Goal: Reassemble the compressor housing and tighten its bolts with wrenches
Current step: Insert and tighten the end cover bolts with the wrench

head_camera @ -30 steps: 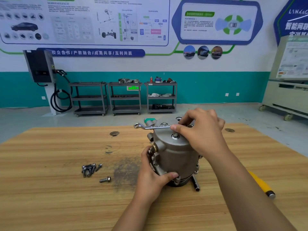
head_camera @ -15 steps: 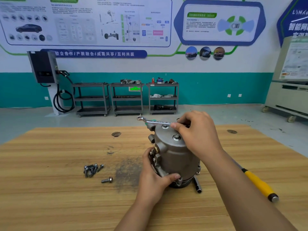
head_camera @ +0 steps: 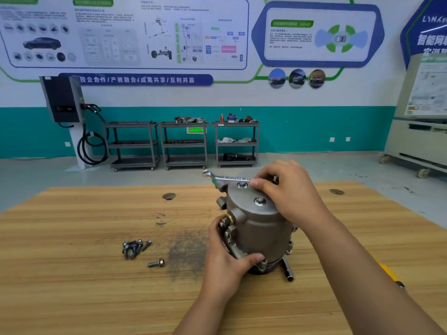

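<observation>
At the middle of the wooden table [head_camera: 72, 274], slightly right, the compressor housing [head_camera: 256, 228] stands on end with its flat cover facing up, which puts the cover bolts where a tool can reach them from above. The left hand [head_camera: 225, 264] is wrapped around the lower left side of the body, thumb laid across the near flange, most likely to stop the casing turning when force goes on. The right hand [head_camera: 290, 194] has its fingers curled down onto the wrench [head_camera: 227, 178], clamping the shank; the tool lies level over the far edge of the cover with its free end sticking out to the left. Its working end is hidden under the hand, so which fastener it sits on cannot be told. Two seated bolts show on the cover, one nearer [head_camera: 260, 201] and one farther [head_camera: 242, 185]. A cluster of loose bolts [head_camera: 134, 247] and a single bolt [head_camera: 156, 263] lie to the left, within reach, suggesting fastening is only partly done.
</observation>
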Demonstrator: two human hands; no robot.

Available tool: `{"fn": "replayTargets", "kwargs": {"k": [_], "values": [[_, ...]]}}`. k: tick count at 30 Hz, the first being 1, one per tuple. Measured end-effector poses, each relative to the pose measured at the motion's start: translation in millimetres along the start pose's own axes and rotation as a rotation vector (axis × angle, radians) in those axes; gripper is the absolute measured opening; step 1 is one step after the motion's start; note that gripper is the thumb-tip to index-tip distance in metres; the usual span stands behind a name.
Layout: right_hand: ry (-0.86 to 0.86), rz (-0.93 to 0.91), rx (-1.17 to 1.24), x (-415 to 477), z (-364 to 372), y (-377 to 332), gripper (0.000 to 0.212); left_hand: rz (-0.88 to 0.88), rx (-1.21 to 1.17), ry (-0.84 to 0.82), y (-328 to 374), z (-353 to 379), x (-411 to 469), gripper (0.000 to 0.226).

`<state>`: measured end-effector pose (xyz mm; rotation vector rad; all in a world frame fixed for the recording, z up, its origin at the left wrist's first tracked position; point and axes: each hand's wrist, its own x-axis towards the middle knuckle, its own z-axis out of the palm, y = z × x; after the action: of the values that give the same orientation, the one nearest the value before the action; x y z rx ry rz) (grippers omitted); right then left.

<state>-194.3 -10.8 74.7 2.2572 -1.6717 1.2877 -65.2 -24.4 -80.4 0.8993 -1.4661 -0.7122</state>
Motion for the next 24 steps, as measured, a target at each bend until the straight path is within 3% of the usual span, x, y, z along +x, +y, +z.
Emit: {"fn": "replayTargets", "kwargs": {"k": [2,4,7,11,14,16,19,21,24], "values": [[0.013,-0.123,-0.006,1.1,-2.1,-1.8,0.014,-0.005,-0.015,-0.021,-1.6,-0.9,1.5,0.097],[0.137,-0.162,0.143,-0.6,-3.3,-6.3,0.011,-0.012,-0.029,-0.038,-4.0,-1.9,3.4,0.100],[0.375,0.004,0.401,-1.8,-3.5,7.9,0.024,-0.033,-0.027,-0.055,-5.5,-4.2,4.0,0.099],[0.505,0.256,0.732,-15.3,9.2,47.1,0.022,-0.089,-0.048,-0.064,-10.4,-9.1,6.2,0.097],[0.616,0.327,0.878,-28.8,17.2,74.8,0.027,-0.144,-0.053,-0.070,-14.3,-13.1,8.3,0.114],[0.590,0.431,0.876,-40.2,29.3,91.6,0.026,-0.201,-0.103,-0.109,-16.1,-16.9,10.1,0.121],[0.360,0.577,0.863,-63.2,58.8,109.1,0.023,-0.304,-0.234,-0.164,-17.0,-19.6,11.2,0.125],[0.238,0.580,0.906,-73.4,72.2,109.6,0.030,-0.338,-0.303,-0.144,-16.1,-19.8,10.9,0.123],[0.197,0.505,0.951,-75.5,78.2,102.7,0.015,-0.387,-0.464,-0.088,-8.1,-19.8,10.9,0.111]]}}
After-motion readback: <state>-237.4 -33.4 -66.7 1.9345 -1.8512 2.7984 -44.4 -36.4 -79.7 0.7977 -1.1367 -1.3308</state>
